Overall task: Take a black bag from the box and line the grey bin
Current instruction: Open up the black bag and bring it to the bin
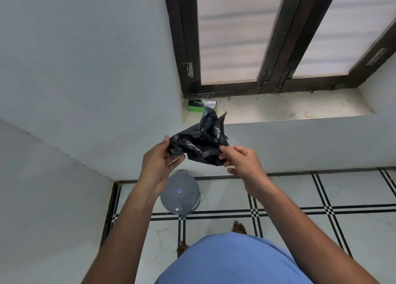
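Observation:
A crumpled black bag (202, 141) hangs in the air in front of me, held at both ends. My left hand (159, 159) pinches its left edge and my right hand (242, 160) pinches its lower right edge. One end of the bag still trails up toward the green and black box (198, 106), which lies on the window sill at its left end. The round grey bin (182, 195) stands on the floor below my left hand, in the corner, with its lid closed; my left forearm hides part of it.
A dark-framed window (276, 37) with frosted panes rises above the stained sill (289, 110). White walls close off the left and far sides. The tiled floor (300, 193) with black lines spreads to the right. My bare feet (239, 228) stand just behind the bin.

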Demonstrator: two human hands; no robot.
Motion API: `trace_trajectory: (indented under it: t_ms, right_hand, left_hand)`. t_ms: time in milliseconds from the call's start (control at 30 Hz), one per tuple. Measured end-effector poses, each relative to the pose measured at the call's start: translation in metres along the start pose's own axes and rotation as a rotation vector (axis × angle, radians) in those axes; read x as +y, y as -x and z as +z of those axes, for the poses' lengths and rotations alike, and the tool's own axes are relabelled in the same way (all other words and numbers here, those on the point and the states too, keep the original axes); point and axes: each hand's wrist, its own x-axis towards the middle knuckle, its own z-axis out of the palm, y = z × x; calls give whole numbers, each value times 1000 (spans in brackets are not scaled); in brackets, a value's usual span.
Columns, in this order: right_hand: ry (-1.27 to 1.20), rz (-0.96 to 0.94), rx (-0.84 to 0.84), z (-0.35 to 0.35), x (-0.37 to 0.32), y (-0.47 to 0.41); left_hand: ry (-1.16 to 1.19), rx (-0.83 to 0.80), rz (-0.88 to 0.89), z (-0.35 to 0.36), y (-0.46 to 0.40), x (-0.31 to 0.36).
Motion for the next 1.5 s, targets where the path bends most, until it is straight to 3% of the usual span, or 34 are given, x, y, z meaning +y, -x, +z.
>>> trace_trajectory:
  t_ms: [133,267,533,633,800,900,1033,1133,1267,1367,1500]
  right_hand:
    - [-49,-28,33,1,0,-3]
    - [-207,130,125,-7,4,-14]
    - [0,248,84,-17,37,-18]
    - [-159,221,95,-15,35,-20]
    - [-706,267,-11,-18,11,-20]
    - [-743,258,-41,-18,5,-21]
    - [-552,228,-153,-14,-2,-16]
    - [-492,200,-253,-12,-8,-11]
    - [-288,105,-331,-20,-10,-7]
    - [69,-68,-260,-31,-9,-2]
    - [437,-151,-118,-42,-4,-4]
  left_hand:
    - [73,62,26,4,1,0]
    - [276,155,-22,-1,-5,5]
    - [323,102,-8,-18,-8,10]
    - [253,-38,-17,-19,-4,12]
    - [103,-167,3,-25,-4,3]
    - [-21,-217,-49,-26,-1,-1]
    - [-212,-436,-168,-28,5,-2]
    - [-334,-495,-194,-22,12,0]
    - [-320,-335,-163,-17,11,3]
    - [-71,-126,-190,-27,-2,8]
    - [132,-97,-188,-36,-6,18]
